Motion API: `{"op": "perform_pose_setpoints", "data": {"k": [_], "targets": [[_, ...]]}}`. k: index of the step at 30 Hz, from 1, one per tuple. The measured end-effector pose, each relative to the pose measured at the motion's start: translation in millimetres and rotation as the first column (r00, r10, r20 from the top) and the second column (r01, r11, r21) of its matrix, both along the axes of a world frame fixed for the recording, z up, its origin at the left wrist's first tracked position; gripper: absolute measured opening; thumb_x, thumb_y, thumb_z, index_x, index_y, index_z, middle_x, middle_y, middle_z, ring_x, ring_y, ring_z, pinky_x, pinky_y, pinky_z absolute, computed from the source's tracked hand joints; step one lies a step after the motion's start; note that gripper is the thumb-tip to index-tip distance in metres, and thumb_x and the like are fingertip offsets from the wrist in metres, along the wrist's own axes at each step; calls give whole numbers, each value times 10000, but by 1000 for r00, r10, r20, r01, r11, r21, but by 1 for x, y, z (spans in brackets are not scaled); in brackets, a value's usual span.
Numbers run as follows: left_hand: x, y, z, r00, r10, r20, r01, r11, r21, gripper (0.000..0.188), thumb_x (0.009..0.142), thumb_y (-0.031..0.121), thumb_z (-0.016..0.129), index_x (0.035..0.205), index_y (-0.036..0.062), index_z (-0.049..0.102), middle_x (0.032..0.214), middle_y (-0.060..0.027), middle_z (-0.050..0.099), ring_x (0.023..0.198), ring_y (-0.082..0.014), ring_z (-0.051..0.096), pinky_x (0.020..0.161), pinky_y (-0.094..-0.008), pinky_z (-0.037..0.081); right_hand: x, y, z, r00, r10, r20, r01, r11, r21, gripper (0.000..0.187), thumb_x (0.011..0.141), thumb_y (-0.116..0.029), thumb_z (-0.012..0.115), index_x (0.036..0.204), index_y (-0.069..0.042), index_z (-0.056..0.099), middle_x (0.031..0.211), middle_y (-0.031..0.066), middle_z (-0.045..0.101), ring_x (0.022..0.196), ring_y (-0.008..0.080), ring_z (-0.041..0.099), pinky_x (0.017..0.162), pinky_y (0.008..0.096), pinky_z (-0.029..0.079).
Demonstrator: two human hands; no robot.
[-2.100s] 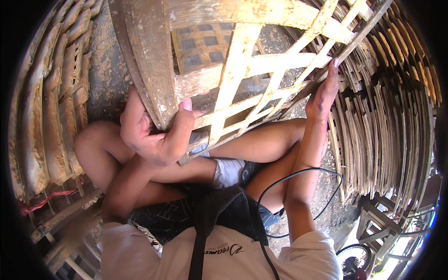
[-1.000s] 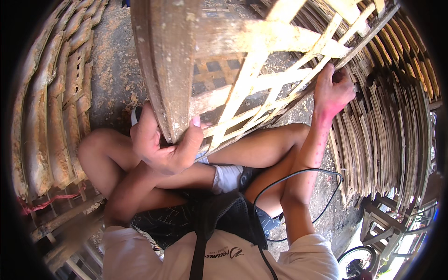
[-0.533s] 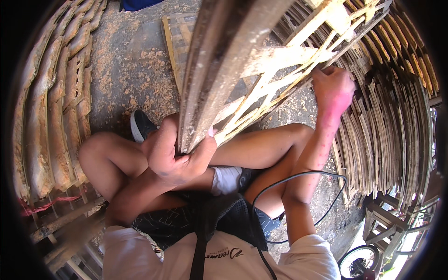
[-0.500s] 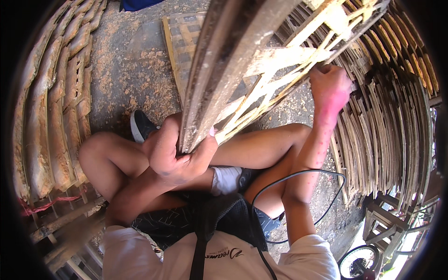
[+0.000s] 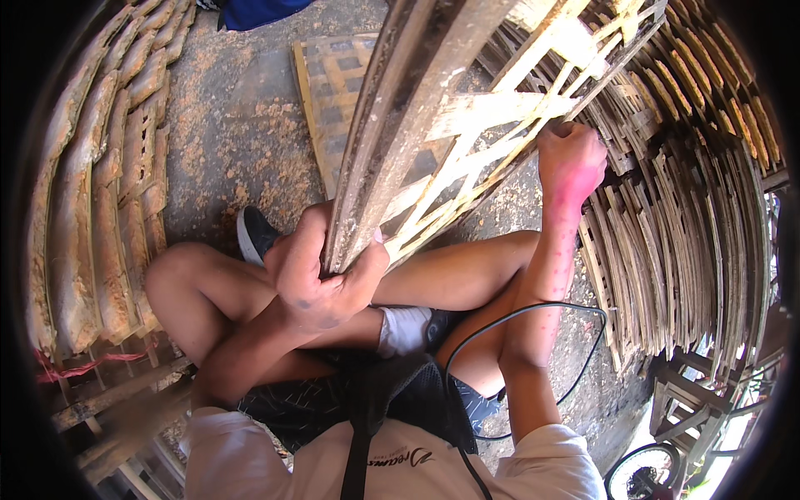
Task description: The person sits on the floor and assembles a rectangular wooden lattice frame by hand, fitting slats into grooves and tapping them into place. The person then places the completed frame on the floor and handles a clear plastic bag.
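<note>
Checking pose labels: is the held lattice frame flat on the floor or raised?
Raised, tilted: lattice frame has its near end in the left hand, above the crossed legs.

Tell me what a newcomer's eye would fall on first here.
First, the brightly lit wooden lattice frame slanting up the middle, its lower corner gripped by the left hand, the right hand at its right edge. Next, the dense stack of thin wooden pieces along the right side and the layered, rough-edged pile along the left. Beyond the frame, another lattice panel lies on the debris-strewn floor.
</note>
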State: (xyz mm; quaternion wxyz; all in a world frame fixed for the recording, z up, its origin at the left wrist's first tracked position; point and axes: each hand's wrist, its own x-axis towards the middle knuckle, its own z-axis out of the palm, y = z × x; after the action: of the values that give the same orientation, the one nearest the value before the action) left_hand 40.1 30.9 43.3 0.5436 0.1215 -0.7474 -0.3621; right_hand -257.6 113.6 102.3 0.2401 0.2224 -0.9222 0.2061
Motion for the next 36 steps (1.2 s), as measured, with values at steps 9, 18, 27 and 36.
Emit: {"op": "perform_pose_setpoints", "data": {"k": [9, 18, 27, 36], "targets": [[-3, -7, -4, 998, -12, -54, 21, 982, 185, 211, 857, -53, 714, 1059, -55, 654, 787, -74, 688, 649, -78, 604, 600, -264, 502, -26, 28, -16, 922, 382, 69, -264, 746, -611, 206, 871, -162, 759, 803, 32, 767, 629, 54, 714, 566, 110, 634, 598, 272, 506], [-5, -14, -7, 999, 17, -38, -7, 964, 267, 185, 875, -39, 706, 1048, -45, 643, 748, -52, 661, 640, -55, 559, 592, -253, 477, -40, 12, -9, 755, 589, -289, -612, 474, -633, 171, 1045, -28, 633, 1169, 28, 736, 1058, 115, 783, 929, 144, 731, 870, 287, 575], [-3, -7, 4, 1000, 4, 7, -5, 985, 173, 172, 863, -33, 713, 1018, -33, 640, 747, -75, 675, 615, -83, 604, 574, -282, 495, 4, -27, 44, 728, 575, -373, -628, 340, -700, 315, 1013, -151, 728, 1291, -4, 713, 1220, 130, 748, 1029, 169, 709, 870, 314, 562], [1, -13, -3, 999, -16, 32, 9, 979, 202, 176, 899, -33, 697, 1060, -41, 627, 801, -72, 678, 678, -81, 630, 607, -269, 514, 38, -53, 57, 576, 590, -566, -814, 475, -334, 316, 1018, -163, 674, 1308, -41, 701, 1404, 180, 662, 1350, 366, 585, 1108, 461, 474]]}}
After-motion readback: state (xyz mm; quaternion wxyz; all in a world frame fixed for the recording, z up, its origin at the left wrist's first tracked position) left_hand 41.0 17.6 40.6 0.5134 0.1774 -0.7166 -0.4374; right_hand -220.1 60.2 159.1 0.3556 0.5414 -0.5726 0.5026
